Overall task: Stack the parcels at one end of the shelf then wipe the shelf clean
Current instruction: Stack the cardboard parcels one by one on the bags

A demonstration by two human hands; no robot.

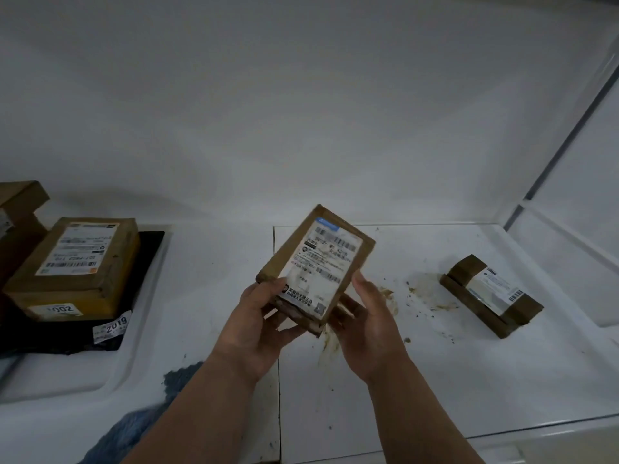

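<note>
We hold a small brown parcel tilted above the stained shelf, left hand and right hand fingers curled around its lower end.

the big brown box has a sticker that says "002". the black bag under it has a tag with "2019".

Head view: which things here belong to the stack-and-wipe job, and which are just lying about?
Job:
held parcel, in both hands
lone parcel at right
stacked parcels at left
brown stains on shelf
blue cloth

Lying about:
nothing else visible
</note>
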